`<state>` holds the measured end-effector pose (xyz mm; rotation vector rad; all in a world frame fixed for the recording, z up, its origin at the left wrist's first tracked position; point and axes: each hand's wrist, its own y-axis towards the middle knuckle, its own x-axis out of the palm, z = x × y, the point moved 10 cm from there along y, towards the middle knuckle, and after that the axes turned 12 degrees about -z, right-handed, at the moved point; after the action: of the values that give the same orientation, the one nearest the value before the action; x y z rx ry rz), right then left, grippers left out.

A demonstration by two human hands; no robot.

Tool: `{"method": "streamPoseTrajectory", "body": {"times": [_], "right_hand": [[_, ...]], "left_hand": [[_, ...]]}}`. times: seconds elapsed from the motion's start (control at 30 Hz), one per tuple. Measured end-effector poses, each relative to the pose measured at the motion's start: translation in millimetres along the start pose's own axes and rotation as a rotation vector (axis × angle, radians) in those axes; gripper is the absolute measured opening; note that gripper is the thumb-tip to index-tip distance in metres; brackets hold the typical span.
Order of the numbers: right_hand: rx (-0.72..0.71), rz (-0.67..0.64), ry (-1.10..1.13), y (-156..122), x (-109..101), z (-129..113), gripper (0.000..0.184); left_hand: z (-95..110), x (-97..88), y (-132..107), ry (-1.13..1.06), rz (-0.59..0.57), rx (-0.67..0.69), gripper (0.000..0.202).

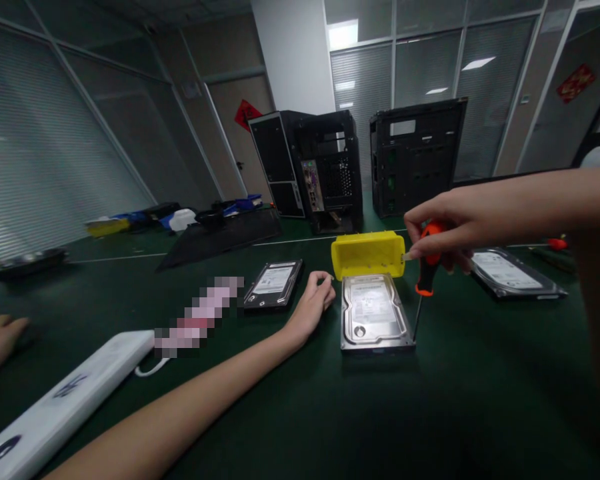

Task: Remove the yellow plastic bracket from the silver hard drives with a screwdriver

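My right hand is closed round the orange-and-black handle of a screwdriver. Its thin shaft points down, and the tip is at the near right corner of a silver hard drive lying flat, label up. The thumb tip reaches the right end of a yellow plastic bin just behind that drive. To the left of the drive, my left hand rests on the table with curled fingers; whether something small is pinched in them is hidden. Beyond it lies a second, darker hard drive.
A third hard drive lies to the right. Two black computer cases stand at the back. A white power strip is at the near left, beside another person's hand. A black mat lies at the back left.
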<state>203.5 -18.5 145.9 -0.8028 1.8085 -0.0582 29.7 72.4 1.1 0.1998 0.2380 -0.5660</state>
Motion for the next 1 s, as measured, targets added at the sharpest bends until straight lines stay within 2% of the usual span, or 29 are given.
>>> {"method": "streamPoseTrajectory", "body": {"times": [0.23, 0.47, 0.6, 0.73, 0.9, 1.0], "right_hand": [[0.010, 0.011, -0.028, -2, 1, -4, 0.035], [-0.002, -0.006, 0.032, 1, 2, 2, 0.035], [0.008, -0.034, 0.060, 10, 2, 17, 0.038], [0.011, -0.043, 0.090, 15, 2, 26, 0.041], [0.016, -0.040, 0.083, 14, 3, 25, 0.039], [0.040, -0.028, 0.072, 12, 3, 25, 0.038]], "left_hand": [[3, -2.9, -1, -0.043, 0.033, 0.027, 0.019], [1, -19.2, -4, -0.126, 0.180, 0.041, 0.023], [-1, -27.6, -5, -0.314, 0.229, 0.052, 0.031], [-6, -33.6, -9, -0.521, 0.294, 0.042, 0.029], [-10, -36.5, -10, -0.544, 0.324, 0.030, 0.030], [-5, -33.8, -9, -0.504, 0.279, 0.055, 0.038]]}}
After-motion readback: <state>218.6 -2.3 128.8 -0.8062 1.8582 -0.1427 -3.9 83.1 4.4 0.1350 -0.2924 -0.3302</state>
